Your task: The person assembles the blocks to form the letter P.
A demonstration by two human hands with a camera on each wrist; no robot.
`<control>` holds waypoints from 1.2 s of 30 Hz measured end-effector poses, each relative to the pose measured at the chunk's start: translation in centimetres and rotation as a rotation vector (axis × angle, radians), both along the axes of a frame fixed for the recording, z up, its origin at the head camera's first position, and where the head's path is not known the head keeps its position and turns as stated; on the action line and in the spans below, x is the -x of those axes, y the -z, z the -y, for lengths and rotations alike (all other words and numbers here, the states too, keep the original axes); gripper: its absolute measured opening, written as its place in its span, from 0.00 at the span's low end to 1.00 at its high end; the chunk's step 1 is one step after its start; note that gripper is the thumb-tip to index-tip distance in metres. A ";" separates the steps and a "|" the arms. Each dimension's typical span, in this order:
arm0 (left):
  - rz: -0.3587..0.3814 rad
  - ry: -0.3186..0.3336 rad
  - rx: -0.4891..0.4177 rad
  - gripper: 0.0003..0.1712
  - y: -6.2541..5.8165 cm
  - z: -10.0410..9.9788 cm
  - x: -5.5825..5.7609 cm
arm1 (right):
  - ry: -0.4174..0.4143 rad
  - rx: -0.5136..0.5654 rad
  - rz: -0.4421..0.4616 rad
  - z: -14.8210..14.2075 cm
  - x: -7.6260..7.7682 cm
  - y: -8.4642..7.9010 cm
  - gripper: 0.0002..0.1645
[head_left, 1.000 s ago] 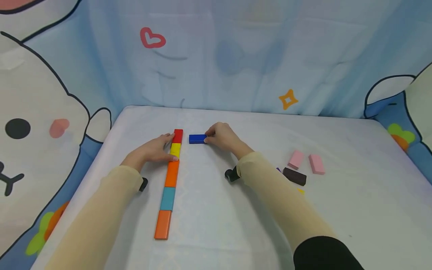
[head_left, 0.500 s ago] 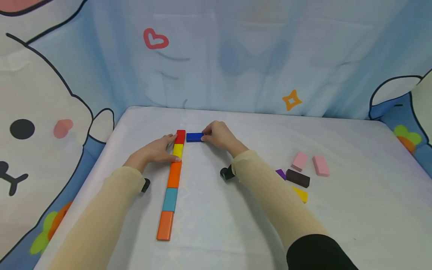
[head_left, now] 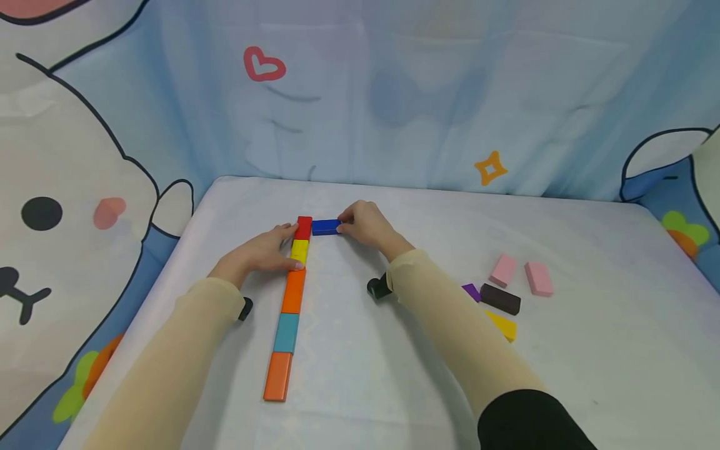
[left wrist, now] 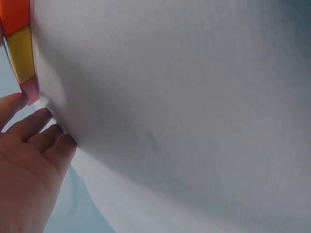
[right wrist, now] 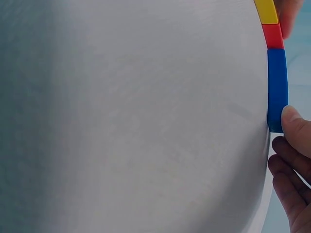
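Note:
A row of blocks runs down the left part of the table: a red block [head_left: 304, 227] at the far end, then a yellow block [head_left: 299, 249], an orange block [head_left: 294, 292], a teal block [head_left: 286, 332] and another orange block [head_left: 278, 377]. My left hand [head_left: 255, 255] rests along the row's left side, index fingertip at the red block, thumb near where yellow meets orange. Between thumb and fingers my right hand [head_left: 371, 226] pinches the right end of a blue block [right wrist: 278, 90]. Its left end meets the red block, forming a corner.
Right of my right forearm lie two pink blocks [head_left: 539, 279], a dark brown block [head_left: 500, 299], a yellow piece [head_left: 502, 325] and a purple piece [head_left: 471, 292], the yellow one partly covered by the sleeve. A patterned blue curtain [head_left: 349, 94] hangs behind the white table [head_left: 619, 350].
My right hand has slid the blue block left, closing the gap to the red block. The left hand has stayed on the row. The view has shifted slightly.

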State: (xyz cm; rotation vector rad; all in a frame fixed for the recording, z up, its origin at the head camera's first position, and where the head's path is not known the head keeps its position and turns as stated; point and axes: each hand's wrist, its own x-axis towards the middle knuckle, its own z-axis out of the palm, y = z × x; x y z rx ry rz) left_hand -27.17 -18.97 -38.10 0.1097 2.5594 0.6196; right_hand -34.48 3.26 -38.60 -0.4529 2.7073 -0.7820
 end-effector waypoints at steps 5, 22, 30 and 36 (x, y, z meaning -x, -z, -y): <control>0.004 0.000 0.000 0.56 -0.1 -0.1 -0.1 | -0.005 -0.001 -0.016 -0.1 0.0 0.0 0.20; -0.003 -0.004 0.007 0.56 0.0 -0.1 -0.1 | -0.002 0.001 0.006 0.2 0.2 0.1 0.20; -0.002 -0.008 0.001 0.56 0.0 -0.1 -0.1 | -0.006 -0.012 -0.002 0.2 0.3 0.1 0.20; -0.004 -0.007 -0.001 0.56 -0.1 -0.1 -0.1 | -0.014 -0.004 -0.021 0.1 0.2 0.2 0.20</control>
